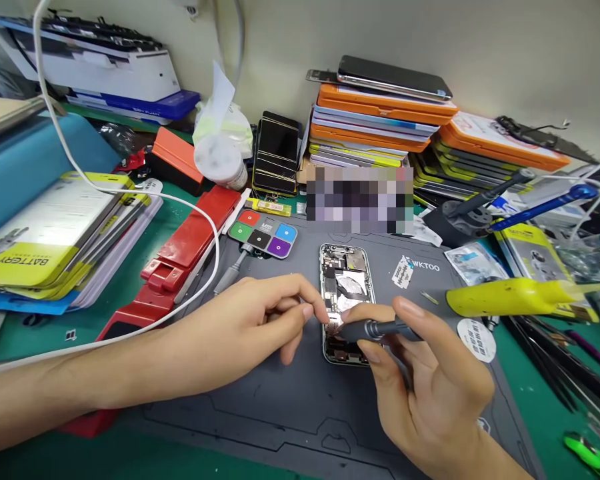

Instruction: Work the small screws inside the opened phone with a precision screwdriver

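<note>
One opened-up phone point(349, 283) on a grey mat point(260, 413), about midway side to side and nearer the mat's back edge than its front. Right hand point(433, 387) has a dark screwdriver point(367, 330) pinched between thumb and fingers over the lower half of the phone; can't make out the tip. Left hand point(250, 320) isn't gripping anything I can see, fingers loosely bent, index fingertip right at the phone's left edge. Can't tell if it's pressing.

At the mat's back left corner there's a little pad point(260, 233) with five coloured squares and a cord plugged in. Just past the left edge lies a chunky red tool point(195, 243) with a white cable point(207, 280) looping over it. Yellow bottle point(510, 298) lies on its side across the mat's right edge, round white sticker point(477, 340) just in front.

On the green worktop point(215, 460): battery packs point(35, 227) piled by the left edge, orange boxes point(380, 100) stacked along the back, tweezers point(540, 360) off right.
</note>
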Demonstrator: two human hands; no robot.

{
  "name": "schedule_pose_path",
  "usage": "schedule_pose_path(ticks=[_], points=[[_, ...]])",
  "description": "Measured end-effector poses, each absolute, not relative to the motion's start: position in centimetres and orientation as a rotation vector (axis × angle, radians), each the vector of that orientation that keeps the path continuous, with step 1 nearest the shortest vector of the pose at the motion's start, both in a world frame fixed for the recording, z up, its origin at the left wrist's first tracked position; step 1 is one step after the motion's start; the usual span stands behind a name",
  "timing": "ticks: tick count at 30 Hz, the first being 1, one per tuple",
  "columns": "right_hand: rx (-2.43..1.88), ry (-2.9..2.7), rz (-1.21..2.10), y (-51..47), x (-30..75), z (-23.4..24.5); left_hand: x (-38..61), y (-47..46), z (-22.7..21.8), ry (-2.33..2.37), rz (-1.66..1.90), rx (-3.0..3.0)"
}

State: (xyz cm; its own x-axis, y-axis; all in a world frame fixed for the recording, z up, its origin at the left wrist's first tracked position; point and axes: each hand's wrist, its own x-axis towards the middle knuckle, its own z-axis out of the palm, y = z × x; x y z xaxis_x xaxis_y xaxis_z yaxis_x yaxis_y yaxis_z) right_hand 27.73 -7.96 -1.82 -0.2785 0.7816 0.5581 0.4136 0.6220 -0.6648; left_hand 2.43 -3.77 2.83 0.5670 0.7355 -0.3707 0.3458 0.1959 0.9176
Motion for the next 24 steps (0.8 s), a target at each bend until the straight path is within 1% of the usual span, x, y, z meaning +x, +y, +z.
schedule_pose_path(ticks=[6,13,18,20,24], points=[[-0.911,-1.945,0.476,-8.0,28.2,-2.3,2.5,-3.8,3.0,1.01,0.342,1.443],[-0.8,-2.114,0.493,-7.6,27.8,-0.8,2.5,-3.7,2.9,1.005,0.338,1.488],[-0.858,-2.108,0.385,-7.2,28.0,0.1,2.5,-3.9,3.0,0.993,0.367,1.513],[-0.87,-2.123,0.393,-7.1,28.3,0.4,2.5,-3.9,3.0,1.014,0.409,1.503],[-0.845,-2.137,0.371,-7.3,28.7,1.0,2.1,-3.1,2.7,1.143,0.667,1.467]])
